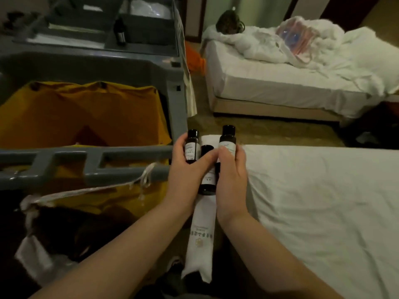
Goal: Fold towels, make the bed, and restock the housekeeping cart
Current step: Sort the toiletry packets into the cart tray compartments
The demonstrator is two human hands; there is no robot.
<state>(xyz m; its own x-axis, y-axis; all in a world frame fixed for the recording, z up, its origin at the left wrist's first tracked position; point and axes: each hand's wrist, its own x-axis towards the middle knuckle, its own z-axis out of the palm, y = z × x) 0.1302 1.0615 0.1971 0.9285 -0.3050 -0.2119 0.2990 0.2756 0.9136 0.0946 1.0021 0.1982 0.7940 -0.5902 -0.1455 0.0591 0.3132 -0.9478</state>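
- I see my left hand point(185, 169) curled round a small dark bottle point(191, 148) with a white label, held upright, black cap on top.
- My right hand point(232, 175) grips a second bottle point(227, 139) the same way, also upright, just beside the first.
- A third bottle point(208, 178) sits lower, between the two hands and touching both; I cannot tell which hand carries it.
- A long white printed bag point(201, 234) hangs below the hands, between my forearms.
- All three bottles are over the gap between the housekeeping cart point(129, 156) on the left and the near bed point(323, 201) on the right.
- The cart's yellow linen sack point(86, 108) gapes open behind its grey rail; one more dark bottle point(120, 31) stands upright on the top tray.
- The near bed has a flat white sheet.
- The far bed point(280, 83) carries a crumpled white duvet point(259, 44) with a clear plastic bag point(295, 37) on it.
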